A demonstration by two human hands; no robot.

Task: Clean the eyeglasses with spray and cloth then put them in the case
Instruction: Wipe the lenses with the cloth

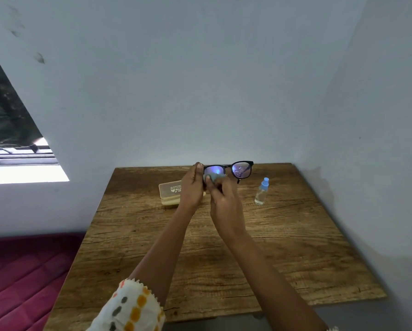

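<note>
Illegible inverted print (176, 188) on the case (168, 195)

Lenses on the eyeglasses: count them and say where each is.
2. One lens is bare, on the right in view; the other lens, on the left, is partly hidden by the grey cloth.

Case (171, 191) left on table (307, 235), spray bottle (261, 192) right, eyeglasses (241, 170) above between them, cloth (214, 176) against one lens.
</note>
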